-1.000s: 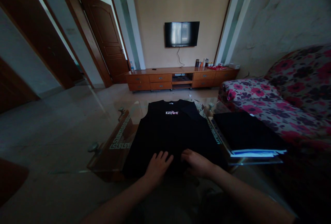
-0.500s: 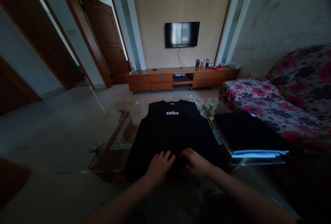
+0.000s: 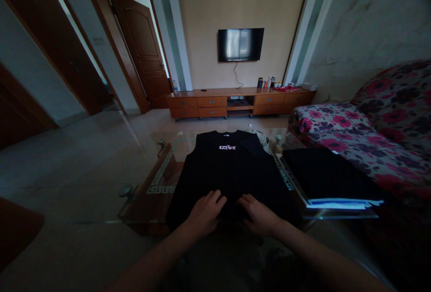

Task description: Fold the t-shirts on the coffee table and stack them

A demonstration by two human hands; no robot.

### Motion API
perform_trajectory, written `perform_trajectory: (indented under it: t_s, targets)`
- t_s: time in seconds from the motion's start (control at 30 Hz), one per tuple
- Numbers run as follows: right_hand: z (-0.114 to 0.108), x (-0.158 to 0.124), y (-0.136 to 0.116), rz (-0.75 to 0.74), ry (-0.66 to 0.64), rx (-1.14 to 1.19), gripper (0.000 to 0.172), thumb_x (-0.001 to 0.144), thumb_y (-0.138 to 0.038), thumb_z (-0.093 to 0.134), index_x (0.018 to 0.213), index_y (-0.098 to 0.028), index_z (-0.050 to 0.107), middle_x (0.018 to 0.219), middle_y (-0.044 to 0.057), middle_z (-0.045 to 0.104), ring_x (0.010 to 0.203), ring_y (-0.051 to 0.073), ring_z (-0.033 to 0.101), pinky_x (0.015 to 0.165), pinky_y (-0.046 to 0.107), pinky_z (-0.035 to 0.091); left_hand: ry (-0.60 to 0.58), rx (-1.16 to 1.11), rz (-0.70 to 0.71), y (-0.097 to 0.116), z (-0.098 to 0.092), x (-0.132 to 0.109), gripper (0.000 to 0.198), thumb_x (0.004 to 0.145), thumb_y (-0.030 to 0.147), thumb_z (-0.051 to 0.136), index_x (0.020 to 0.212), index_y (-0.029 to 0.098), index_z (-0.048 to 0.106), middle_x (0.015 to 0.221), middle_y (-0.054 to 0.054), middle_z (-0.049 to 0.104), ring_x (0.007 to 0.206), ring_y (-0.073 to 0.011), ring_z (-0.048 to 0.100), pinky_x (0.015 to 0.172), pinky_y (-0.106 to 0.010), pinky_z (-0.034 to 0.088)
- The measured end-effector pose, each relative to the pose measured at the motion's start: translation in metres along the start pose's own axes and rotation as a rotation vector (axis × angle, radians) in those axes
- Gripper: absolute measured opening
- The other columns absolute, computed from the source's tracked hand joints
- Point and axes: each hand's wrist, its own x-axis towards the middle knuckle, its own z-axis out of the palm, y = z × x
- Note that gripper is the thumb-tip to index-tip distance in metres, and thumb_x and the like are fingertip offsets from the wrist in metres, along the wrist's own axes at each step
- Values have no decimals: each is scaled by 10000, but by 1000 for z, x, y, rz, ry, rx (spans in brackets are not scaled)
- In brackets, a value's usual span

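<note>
A black sleeveless shirt [image 3: 229, 170] with a small white and pink logo near its collar lies spread flat on a glass-topped coffee table [image 3: 158, 179]. My left hand [image 3: 204, 213] rests on the shirt's near hem, fingers stretched out flat and slightly apart. Beside it, my right hand [image 3: 259, 213] lies on the same hem with fingers extended and pressed to the cloth. The two hands sit close together, a small gap between them. Neither hand holds anything.
A stack of folded dark clothes with a white and blue layer underneath [image 3: 332, 184] sits on the table's right side. A floral sofa [image 3: 380, 134] stands at the right. A wooden TV cabinet [image 3: 239, 103] and wall-mounted TV [image 3: 240, 44] are at the far wall.
Both hands have stayed on the shirt's near hem, shifting only slightly. The view has drifted a little, moving everything slightly rightward.
</note>
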Motion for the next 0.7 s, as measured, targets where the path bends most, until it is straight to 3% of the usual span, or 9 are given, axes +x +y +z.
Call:
perform_trajectory:
  t_s: [0.17, 0.23, 0.47, 0.7]
  targets:
    - [8, -2, -18, -12, 102, -57, 829, 745, -451, 721, 1466, -204, 396, 1327, 137, 474, 1196, 303, 481, 1018, 437, 420, 54, 5, -1, -1, -7, -2, 349, 822, 242, 603, 1167, 257, 550, 1185, -64, 622, 1089, -263, 572, 921, -394, 486]
    - [17, 0, -23, 2, 153, -118, 886, 722, -489, 748, 1474, -202, 380, 1323, 145, 478, 1203, 325, 469, 1022, 470, 407, 61, -2, -4, -2, -4, -3, 286, 831, 275, 602, 1114, 247, 584, 1134, -64, 653, 1054, -259, 591, 913, -393, 486]
    - [22, 4, -32, 18, 189, -255, 537, 831, -194, 616, 1356, -203, 501, 1245, 115, 563, 1146, 277, 511, 981, 422, 411, 47, 20, -16, 3, -4, -6, 162, 840, 251, 560, 973, 206, 641, 981, -73, 701, 981, -259, 631, 906, -415, 486]
    - [5, 1, -31, 3, 179, -225, 350, 884, -145, 553, 1218, -231, 616, 1118, 65, 650, 1045, 227, 574, 928, 362, 420, 41, 41, -54, 13, -10, -8, 361, 790, 211, 599, 1151, 210, 584, 1183, -90, 645, 1094, -284, 589, 929, -431, 477]
